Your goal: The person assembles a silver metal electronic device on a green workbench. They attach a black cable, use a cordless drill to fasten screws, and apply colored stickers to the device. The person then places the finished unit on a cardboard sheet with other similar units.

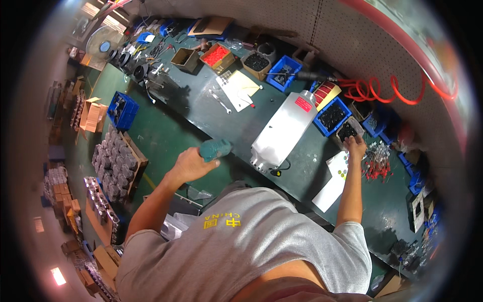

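My left hand (190,166) is wrapped round the handle of a green cordless drill (215,149), held out beside the front edge of the workbench. A silver metal housing (285,128) with a red label lies lengthwise on the bench, its near end toward me. A short black cable with a yellow-marked connector (276,172) hangs from that end. To the right of the housing, my right hand (355,147) reaches to a small carton of black parts (347,132). Its fingers are bent together at the carton's rim; what they pinch, if anything, is too small to see.
Blue bins (332,116) and cartons line the bench's back. A red coiled air hose (387,93) hangs above. White paper (329,191) and red-tipped wires (377,168) lie at right, a wrench (220,100) farther left. Stacked metal parts (114,161) stand on the floor.
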Motion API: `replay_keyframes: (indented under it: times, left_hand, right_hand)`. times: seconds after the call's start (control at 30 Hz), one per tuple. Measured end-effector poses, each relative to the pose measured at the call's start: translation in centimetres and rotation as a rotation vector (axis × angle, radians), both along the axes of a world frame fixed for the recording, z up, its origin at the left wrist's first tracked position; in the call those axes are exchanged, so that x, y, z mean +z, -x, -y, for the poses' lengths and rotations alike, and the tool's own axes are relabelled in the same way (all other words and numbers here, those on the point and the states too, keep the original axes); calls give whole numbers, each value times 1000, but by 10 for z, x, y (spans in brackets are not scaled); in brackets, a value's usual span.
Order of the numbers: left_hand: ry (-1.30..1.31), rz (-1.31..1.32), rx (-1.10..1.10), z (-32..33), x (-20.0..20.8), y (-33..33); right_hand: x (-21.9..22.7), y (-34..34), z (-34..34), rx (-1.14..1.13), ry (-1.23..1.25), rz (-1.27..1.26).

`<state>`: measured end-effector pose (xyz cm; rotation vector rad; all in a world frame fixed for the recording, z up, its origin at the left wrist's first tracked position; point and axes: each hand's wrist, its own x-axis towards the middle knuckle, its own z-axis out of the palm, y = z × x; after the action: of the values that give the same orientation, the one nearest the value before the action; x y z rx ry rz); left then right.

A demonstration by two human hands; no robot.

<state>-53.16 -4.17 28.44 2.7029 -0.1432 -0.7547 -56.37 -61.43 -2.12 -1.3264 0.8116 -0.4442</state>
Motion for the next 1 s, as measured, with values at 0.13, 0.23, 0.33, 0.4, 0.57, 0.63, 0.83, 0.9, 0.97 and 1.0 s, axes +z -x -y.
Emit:
replay_keyframes:
  times: [0.13,0.23,0.33,0.4,0.57,0.63,0.83,0.9,0.97,1.0]
  left_hand:
    - [-123,-74,-4,-65,-62,10]
    - [-193,-108,-17,-130,-120,20]
    - [-231,-201,-22,-194,-168,40]
    - [-284,-298,-51,-236,-197,58]
    - [-225,-483,-28,-348,-291,122]
    - [-285,-588,28,-351,-278,127]
    - [-199,-622,281,-397,-291,163]
    - [-168,-597,402,-395,-279,169]
    - [-185,-555,494,-385,-264,178]
    - [-196,-533,533,-381,-259,180]
  right_hand:
    - [33,-11,-32,-103,47,46]
    - [59,-27,-63,-65,108,64]
    - [85,-48,-108,-12,202,79]
    - [107,-65,-149,16,238,97]
    - [135,-118,-241,232,265,78]
    - [141,-138,-273,341,354,6]
    - [110,-243,-314,556,816,30]
    - [90,-289,-309,624,1025,22]
    - [82,-326,-315,689,1111,-81]
    - [77,-345,-318,713,1174,-207]
